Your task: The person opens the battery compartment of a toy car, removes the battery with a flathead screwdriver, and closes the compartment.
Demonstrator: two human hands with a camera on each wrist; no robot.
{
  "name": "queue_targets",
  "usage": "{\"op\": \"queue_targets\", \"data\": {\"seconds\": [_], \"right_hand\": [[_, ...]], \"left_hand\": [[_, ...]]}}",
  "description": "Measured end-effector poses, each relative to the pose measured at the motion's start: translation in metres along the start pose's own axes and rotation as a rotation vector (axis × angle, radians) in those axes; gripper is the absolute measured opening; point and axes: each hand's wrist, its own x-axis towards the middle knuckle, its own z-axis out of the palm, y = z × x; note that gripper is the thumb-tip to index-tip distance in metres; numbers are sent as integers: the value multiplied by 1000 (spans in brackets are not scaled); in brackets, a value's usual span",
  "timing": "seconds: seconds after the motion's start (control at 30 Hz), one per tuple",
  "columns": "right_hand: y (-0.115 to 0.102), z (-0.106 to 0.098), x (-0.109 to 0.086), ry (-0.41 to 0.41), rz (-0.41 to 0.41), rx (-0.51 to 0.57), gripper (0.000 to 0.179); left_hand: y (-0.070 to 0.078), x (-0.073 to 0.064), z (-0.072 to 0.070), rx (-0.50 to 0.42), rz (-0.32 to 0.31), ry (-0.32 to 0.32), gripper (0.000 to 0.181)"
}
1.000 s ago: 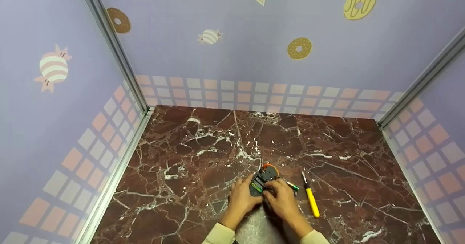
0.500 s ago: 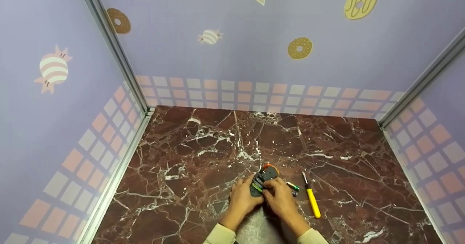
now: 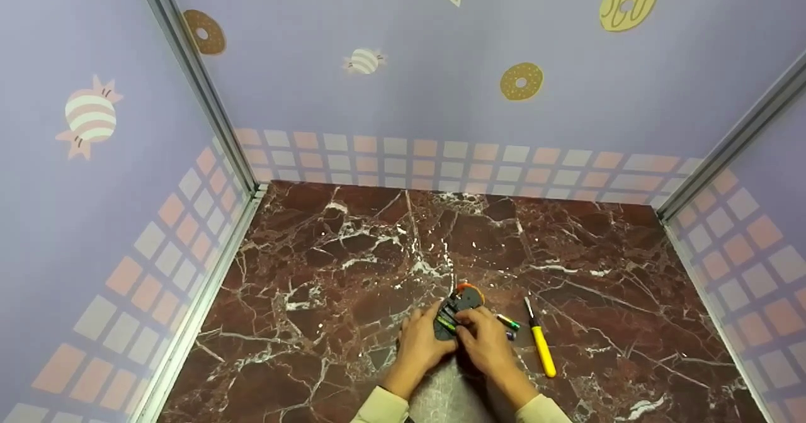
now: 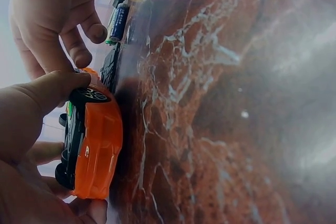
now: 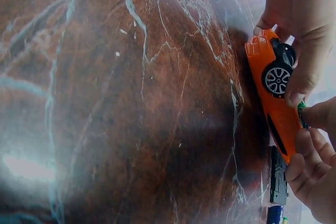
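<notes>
An orange toy car (image 3: 461, 301) lies upside down on the marble table (image 3: 327, 284), its black underside facing up. My left hand (image 3: 420, 341) grips the car's near end, thumb on a wheel (image 4: 89, 95). My right hand (image 3: 486, 340) curls its fingers over the underside and side of the car (image 5: 273, 98), where a bit of green shows. A loose black cover (image 4: 110, 66) lies beside the car. A green-tipped battery (image 3: 507, 322) lies just right of my right hand. Both hands also show in the wrist views: left hand (image 4: 37, 114), right hand (image 5: 315, 177).
A yellow-handled screwdriver (image 3: 540, 344) lies right of the battery, pointing away from me. Purple walls with sweets pictures close in the table on the left, back and right, with metal corner posts (image 3: 201, 89).
Hardly anything: both hands stay on the car, and my right fingers have crept slightly further over its underside. The view has tipped a little.
</notes>
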Motion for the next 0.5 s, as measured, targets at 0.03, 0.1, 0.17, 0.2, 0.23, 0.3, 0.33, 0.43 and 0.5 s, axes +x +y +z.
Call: {"op": "queue_targets", "data": {"seconds": [0.03, 0.1, 0.17, 0.2, 0.23, 0.3, 0.33, 0.43, 0.5], "right_hand": [[0, 0, 0, 0, -2, 4, 21], [0, 0, 0, -1, -8, 4, 20], [0, 0, 0, -1, -24, -3, 20], [0, 1, -1, 1, -34, -6, 20], [1, 1, -1, 2, -47, -15, 20], [2, 2, -1, 4, -69, -23, 20], [2, 2, -1, 5, -78, -20, 19], [3, 3, -1, 0, -101, -11, 18], [3, 2, -1, -8, -98, -4, 18]], "left_hand": [[0, 0, 0, 0, -2, -1, 86], [1, 0, -1, 5, -5, -2, 87], [1, 1, -1, 8, -4, -1, 88], [1, 1, -1, 8, -5, -2, 88], [1, 1, -1, 8, -6, -3, 88], [1, 1, -1, 5, -9, -5, 88], [1, 1, -1, 3, -8, -6, 89], [1, 1, 0, 8, -10, -7, 89], [1, 0, 0, 9, -11, -8, 89]]}}
